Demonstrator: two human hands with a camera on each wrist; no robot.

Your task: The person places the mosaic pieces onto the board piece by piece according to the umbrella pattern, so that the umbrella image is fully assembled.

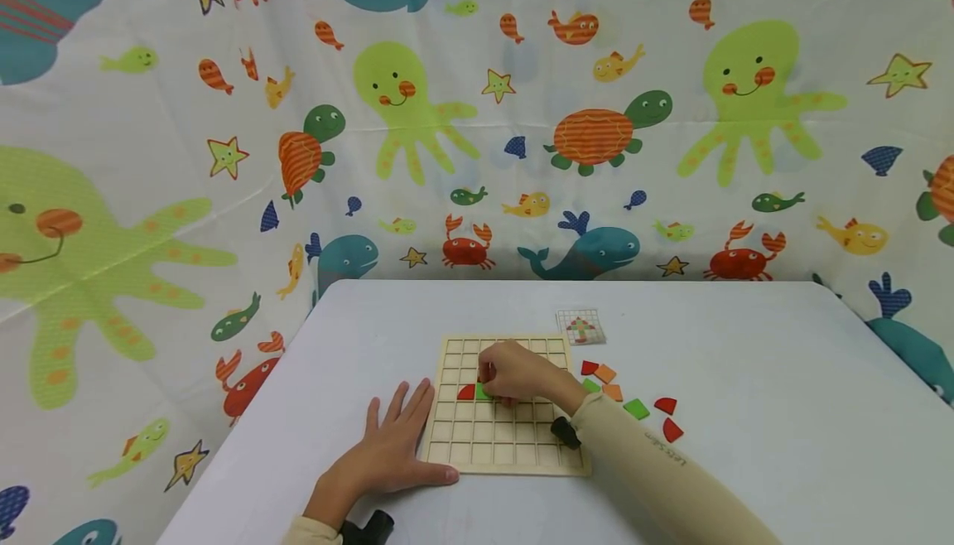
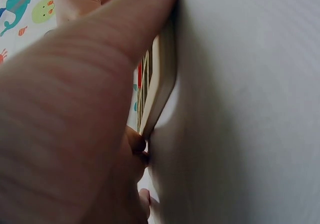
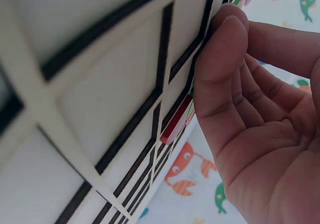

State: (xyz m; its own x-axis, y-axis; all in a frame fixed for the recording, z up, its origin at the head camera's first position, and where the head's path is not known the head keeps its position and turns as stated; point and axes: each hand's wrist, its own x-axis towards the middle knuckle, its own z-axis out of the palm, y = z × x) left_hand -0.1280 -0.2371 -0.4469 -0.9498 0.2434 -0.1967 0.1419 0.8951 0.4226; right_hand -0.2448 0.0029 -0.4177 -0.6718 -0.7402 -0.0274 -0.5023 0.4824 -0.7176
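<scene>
1. The left hand (image 1: pixel 393 450) lies spread, touching the square, pale wooden grid board (image 1: pixel 480 452).
2. On it, the red quarter-circle tile's (image 1: pixel 465 393) curve faces far left; no clear long axis.
3. The right hand (image 1: pixel 517 371) bends at the green square tile (image 1: pixel 481 393), pinch or press unclear; probably seating it, next needing flush alignment.

Our left hand (image 1: pixel 387 454) flat at lower centre-left of the head view, fingers (image 1: pixel 395 404) spread upward, thumb (image 1: pixel 436 474) rightward, our right hand (image 1: pixel 514 371) bent at centre, thumb and forefinger together, right forearm (image 1: pixel 663 462) slanting to lower right
</scene>
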